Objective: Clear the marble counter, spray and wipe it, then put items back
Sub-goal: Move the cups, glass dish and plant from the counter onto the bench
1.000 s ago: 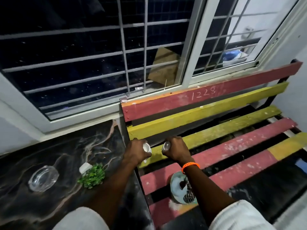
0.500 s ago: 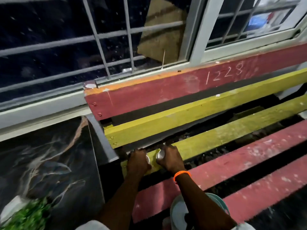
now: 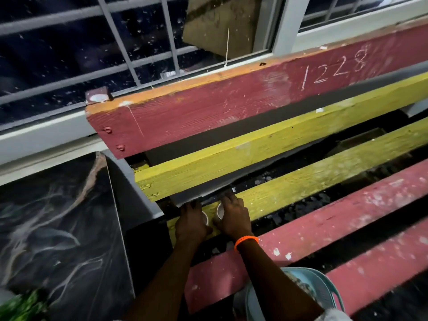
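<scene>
The black marble counter (image 3: 58,228) fills the lower left. Beside it stands a bench of red and yellow slats. My left hand (image 3: 190,222) grips a small white cup (image 3: 205,219) on the yellow slat (image 3: 312,181). My right hand (image 3: 234,217), with an orange bead bracelet at the wrist, grips a second small white cup (image 3: 220,210) right beside it. The two cups stand close together on the slat's left end. A green leafy plant (image 3: 20,306) shows at the counter's bottom left corner.
A light blue bowl (image 3: 324,290) sits on the red slat (image 3: 301,246) under my right forearm. Dark gaps run between the slats. A barred window (image 3: 115,42) with a white frame runs behind the counter and the bench back (image 3: 231,98).
My view has moved closer and down to the bench. Both hands have lowered the cups onto the yellow slat. The glass dish on the counter has left the view.
</scene>
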